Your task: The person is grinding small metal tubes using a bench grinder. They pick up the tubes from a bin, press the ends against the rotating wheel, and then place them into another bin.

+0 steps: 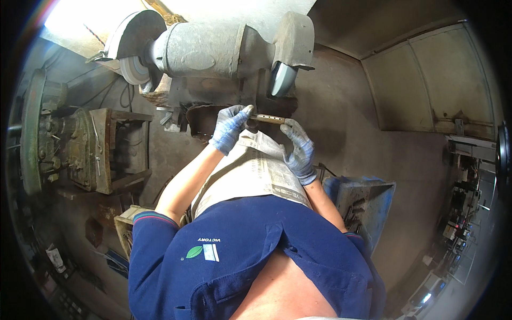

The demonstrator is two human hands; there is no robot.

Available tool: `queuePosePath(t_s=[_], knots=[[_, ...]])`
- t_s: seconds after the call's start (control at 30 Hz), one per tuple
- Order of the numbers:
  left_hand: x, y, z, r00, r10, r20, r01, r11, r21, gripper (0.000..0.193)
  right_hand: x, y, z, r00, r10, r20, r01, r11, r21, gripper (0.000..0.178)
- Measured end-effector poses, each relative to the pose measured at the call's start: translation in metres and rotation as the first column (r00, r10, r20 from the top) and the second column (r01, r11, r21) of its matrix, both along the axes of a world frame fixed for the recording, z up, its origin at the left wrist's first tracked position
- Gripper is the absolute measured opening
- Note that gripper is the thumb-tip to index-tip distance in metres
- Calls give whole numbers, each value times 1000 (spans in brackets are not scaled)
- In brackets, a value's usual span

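In my left hand, gloved in blue and white, the thumb and fingers pinch one end of a short narrow metal bar with a row of small holes along it. My right hand, gloved alike, has its fingertips at the bar's other end. The bar lies nearly level between both hands, just in front of a bench grinder. Its guarded right wheel is above and beyond my right hand. What the fingertips cover of the bar is hidden.
Newspaper covers my lap. Beside my right arm stands a blue bin with dark metal pieces inside; a crate sits by my left elbow. The grinder's pale left wheel is exposed below its guard. A heavy machine stands at left.
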State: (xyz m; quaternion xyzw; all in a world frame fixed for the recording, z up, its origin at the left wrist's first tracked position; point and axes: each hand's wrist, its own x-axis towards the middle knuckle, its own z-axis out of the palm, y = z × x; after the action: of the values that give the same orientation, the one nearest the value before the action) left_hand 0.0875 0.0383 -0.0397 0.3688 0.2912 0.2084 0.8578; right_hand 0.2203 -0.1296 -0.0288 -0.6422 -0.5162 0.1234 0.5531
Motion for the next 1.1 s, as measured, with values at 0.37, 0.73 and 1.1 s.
queuePosePath(t_s=[0.37, 0.73, 1.1], knots=[[10, -8, 10, 997, 2, -72, 25, 930, 367, 12, -1, -10, 6, 932, 13, -363, 1, 999, 37, 29], [15, -9, -5, 1000, -2, -10, 5, 962, 274, 9, 14, 0, -23, 994, -6, -105, 9, 1000, 28, 26], [67, -14, -45, 989, 144, -9, -144, 988, 55, 5, 49, 18, -53, 775, -107, -622, 130, 992, -9, 17]])
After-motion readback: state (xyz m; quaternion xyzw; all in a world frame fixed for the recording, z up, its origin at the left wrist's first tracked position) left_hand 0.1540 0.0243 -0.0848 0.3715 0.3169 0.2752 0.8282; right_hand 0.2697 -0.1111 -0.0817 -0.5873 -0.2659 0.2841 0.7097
